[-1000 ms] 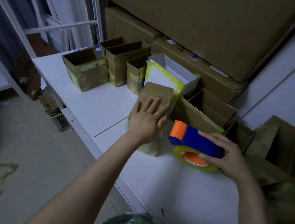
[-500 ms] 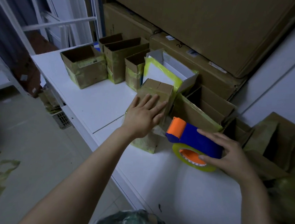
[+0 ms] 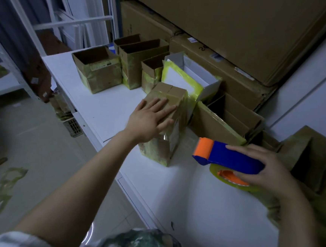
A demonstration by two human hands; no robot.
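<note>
Our left hand (image 3: 148, 120) lies flat on the near left slope of the small box (image 3: 172, 93), fingers straight and slightly spread, palm pressing the cardboard. The box stands tilted on the white table (image 3: 199, 215), near its left edge, just left of the tape dispenser (image 3: 232, 158), and the two do not touch. It is brown cardboard, oblong, its flaps closed along a centre seam, its sides wrapped in glossy yellowish tape that wrinkles near the bottom. Our right hand (image 3: 272, 174) grips the dispenser from the right, fingers curled over its smooth blue plastic body and thumb under, by the yellowish tape roll (image 3: 231, 185); the orange roller end points left toward the box. Both forearms reach out bare from the near edge. Farther off, open boxes (image 3: 97, 72) stand in a row.
</note>
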